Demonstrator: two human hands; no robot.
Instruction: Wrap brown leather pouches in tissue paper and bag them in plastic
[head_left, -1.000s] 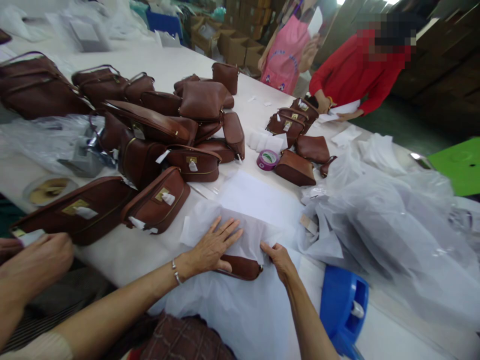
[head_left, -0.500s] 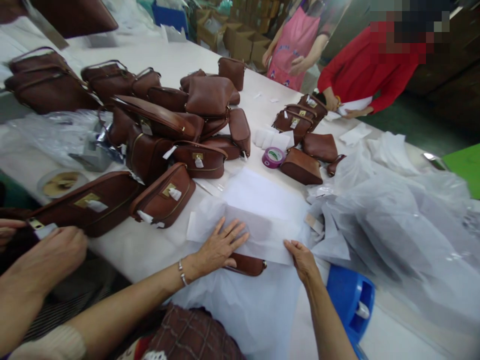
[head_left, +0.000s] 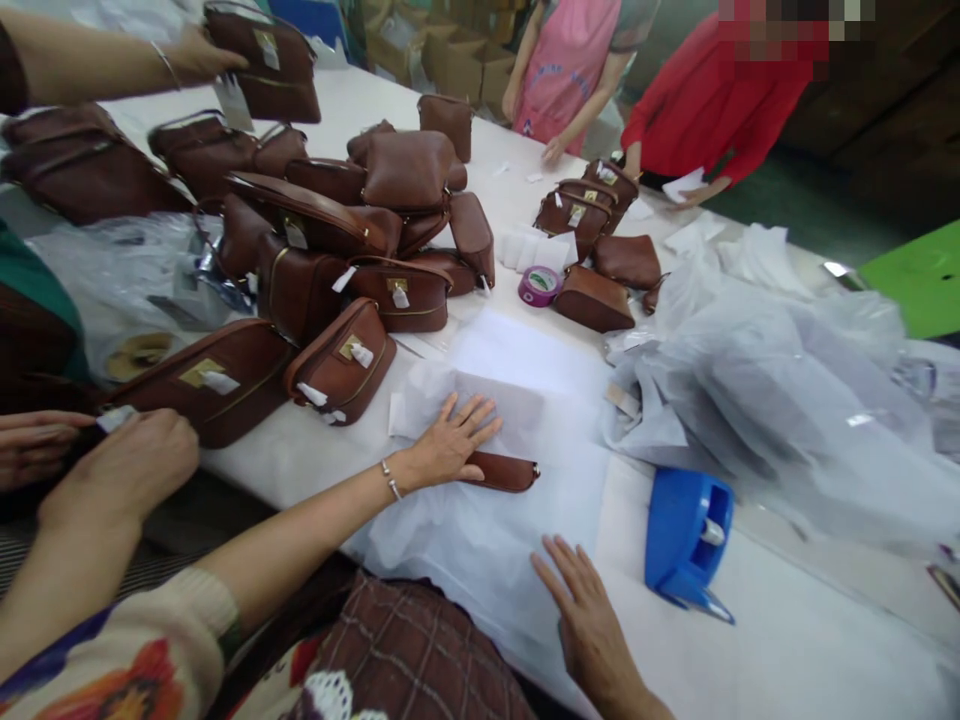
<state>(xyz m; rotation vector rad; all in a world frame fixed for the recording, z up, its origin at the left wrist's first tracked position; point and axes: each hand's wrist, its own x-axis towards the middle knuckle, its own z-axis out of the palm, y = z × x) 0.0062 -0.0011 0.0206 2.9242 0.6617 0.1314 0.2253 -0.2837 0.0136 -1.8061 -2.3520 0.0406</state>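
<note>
My left hand (head_left: 450, 445), a bracelet at its wrist, lies flat with fingers spread on white tissue paper (head_left: 517, 400) folded over a brown leather bag (head_left: 510, 472). Only the bag's near edge shows under the paper. My right hand (head_left: 589, 620) rests open, palm down, on the tissue sheet near the table's front edge, apart from the bag. It holds nothing.
A pile of brown bags (head_left: 360, 230) fills the table's left half. A blue tape dispenser (head_left: 686, 535) stands right of my hands, a purple tape roll (head_left: 538, 286) behind, crumpled plastic bags (head_left: 787, 400) at right. A co-worker's hands (head_left: 120, 470) handle a bag at left; two people stand across.
My right hand has let go of the tissue's edge and drawn back toward me, now lying flat. My left hand stays on the wrapped bag. A co-worker's arm has come in at top left, holding a bag.
</note>
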